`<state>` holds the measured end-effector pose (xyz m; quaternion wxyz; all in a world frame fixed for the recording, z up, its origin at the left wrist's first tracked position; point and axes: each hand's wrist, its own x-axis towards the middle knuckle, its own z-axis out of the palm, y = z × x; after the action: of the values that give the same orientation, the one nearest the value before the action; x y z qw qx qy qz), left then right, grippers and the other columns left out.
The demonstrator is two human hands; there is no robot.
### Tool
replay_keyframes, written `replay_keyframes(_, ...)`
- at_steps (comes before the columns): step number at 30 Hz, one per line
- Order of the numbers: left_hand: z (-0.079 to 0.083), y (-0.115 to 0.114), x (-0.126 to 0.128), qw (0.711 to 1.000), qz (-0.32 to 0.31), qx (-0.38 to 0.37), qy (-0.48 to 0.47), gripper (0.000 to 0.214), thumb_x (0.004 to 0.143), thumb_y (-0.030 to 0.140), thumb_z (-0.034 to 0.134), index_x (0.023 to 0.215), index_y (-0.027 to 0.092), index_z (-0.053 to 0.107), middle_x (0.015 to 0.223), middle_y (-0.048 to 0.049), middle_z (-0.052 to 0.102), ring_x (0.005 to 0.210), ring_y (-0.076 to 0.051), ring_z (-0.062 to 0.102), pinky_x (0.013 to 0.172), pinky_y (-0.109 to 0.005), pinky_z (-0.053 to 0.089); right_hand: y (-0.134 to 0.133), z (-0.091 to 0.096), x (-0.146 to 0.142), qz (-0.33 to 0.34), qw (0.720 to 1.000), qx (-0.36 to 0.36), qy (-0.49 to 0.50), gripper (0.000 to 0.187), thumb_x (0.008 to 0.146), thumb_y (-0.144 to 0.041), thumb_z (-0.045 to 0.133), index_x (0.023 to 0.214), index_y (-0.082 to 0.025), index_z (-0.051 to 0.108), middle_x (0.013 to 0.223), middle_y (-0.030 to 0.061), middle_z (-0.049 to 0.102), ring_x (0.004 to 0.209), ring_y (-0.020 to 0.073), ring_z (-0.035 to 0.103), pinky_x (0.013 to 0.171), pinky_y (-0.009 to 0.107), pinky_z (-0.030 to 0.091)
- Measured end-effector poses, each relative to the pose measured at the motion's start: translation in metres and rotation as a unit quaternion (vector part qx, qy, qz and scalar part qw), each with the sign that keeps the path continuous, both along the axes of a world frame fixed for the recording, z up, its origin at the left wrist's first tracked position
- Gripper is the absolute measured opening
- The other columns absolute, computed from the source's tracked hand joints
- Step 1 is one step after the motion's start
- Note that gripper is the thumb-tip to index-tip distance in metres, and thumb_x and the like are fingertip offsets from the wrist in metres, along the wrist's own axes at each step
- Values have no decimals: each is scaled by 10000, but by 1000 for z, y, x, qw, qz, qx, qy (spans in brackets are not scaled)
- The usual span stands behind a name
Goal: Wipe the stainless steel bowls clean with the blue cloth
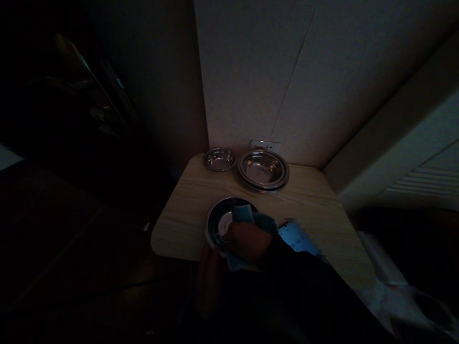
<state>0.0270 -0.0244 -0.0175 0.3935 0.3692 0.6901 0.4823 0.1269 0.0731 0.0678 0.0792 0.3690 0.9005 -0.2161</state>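
A shiny metal bowl (212, 213) rests near the front edge of the small wooden table. My right hand (248, 240) is closed on a light blue cloth (243, 213), pressing it against the inside of this bowl. Parts of the cloth stick out on both sides of the hand. At the bowl's near left rim is my left hand (208, 277), its fingers gripping the edge; the view there is very dark. The right hand and cloth hide much of the bowl's right side.
At the table's (179, 217) back stand a small metal bowl (220, 160) and a stack of larger metal bowls (263, 169). A lit phone (299, 239) lies beside my right wrist. A wall socket (265, 145) sits behind the stack. The room is dim.
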Motion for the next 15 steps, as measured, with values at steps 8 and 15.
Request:
replay_keyframes(8,17,6,1,994,-26,-37,-98,369,805,361,478,1124,206,580,1063,-110,647,999,-277,601,828,-384,479,17,-15,-25,-128,990,58,28,278,871,-154,405,953,-102,666,1019,163,624,904,225,603,717,295,446)
replay_keyframes(15,3,10,-9,995,-64,-1,-75,349,807,356,463,1093,197,581,934,-82,673,889,-251,631,781,-377,490,11,-16,-16,-68,990,16,124,207,890,-247,481,937,-177,670,911,45,668,850,147,611,734,212,430)
